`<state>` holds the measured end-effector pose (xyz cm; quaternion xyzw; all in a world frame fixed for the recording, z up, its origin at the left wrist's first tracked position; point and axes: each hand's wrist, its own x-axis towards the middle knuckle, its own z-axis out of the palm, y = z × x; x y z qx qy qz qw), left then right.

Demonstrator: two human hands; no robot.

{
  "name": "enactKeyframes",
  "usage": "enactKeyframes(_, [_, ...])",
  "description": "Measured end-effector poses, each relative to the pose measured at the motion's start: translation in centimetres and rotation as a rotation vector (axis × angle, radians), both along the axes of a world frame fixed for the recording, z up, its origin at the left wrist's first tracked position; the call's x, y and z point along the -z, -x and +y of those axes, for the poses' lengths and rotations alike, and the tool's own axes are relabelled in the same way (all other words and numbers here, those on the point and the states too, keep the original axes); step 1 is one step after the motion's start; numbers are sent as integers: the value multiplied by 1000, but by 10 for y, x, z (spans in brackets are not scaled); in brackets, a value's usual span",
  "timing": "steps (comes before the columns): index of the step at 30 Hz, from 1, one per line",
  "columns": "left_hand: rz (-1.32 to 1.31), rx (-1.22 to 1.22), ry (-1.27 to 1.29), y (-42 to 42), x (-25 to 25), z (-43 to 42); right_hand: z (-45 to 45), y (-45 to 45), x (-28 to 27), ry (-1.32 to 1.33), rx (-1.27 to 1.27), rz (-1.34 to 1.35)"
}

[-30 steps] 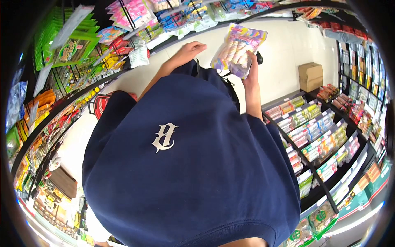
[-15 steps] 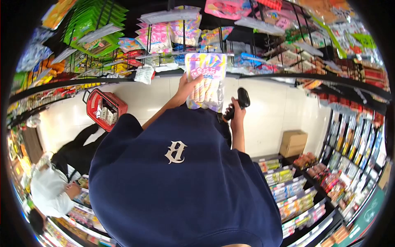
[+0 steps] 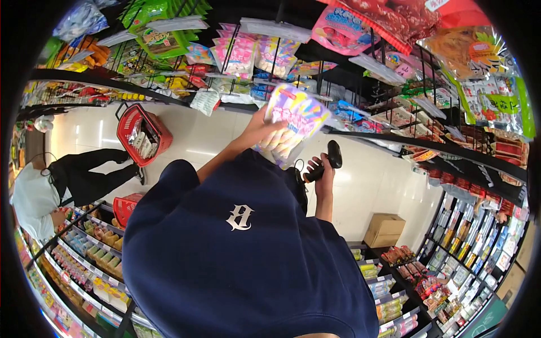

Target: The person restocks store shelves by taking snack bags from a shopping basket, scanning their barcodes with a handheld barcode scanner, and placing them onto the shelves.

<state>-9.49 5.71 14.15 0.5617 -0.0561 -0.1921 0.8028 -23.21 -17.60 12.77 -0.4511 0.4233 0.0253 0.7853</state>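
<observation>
My left hand (image 3: 262, 127) is closed on a candy bag (image 3: 298, 119), a purple, yellow and white pack with pale twisted marshmallow-like sweets printed or showing on it. The bag is tilted and slightly blurred, held in front of my chest just below the hanging shelf goods. In my right hand (image 3: 324, 176) is a black handheld barcode scanner (image 3: 335, 154), its fingers wrapped round the handle and its head pointing up. Similar pink and purple bags (image 3: 276, 56) hang on hooks beyond the held one.
A red shopping basket (image 3: 163, 141) with goods stands on the floor at left, with another red basket (image 3: 125, 208) lower down. Near them stands a person (image 3: 39, 197) in a white top. A cardboard box (image 3: 385, 230) sits at right. Stocked shelves (image 3: 90, 253) line both sides.
The view has turned, and the shelves shift right in it. The candy bag has gone from upright to tilted in my left hand. My right hand still holds the scanner.
</observation>
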Motion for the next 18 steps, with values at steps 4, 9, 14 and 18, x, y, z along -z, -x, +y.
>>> enactKeyframes(4, [-255,135,-525,-4,43,5,36,-24,-12,14,-111,-138])
enactKeyframes(9, [-49,19,-220,1,7,16,60,-38,-11,-11,-63,-140])
enactKeyframes(14, [153,-66,-104,6,1,46,71,-46,-3,80,-204,-134])
enactKeyframes(18, [196,-120,41,3,56,74,81,-38,-4,83,-249,-94])
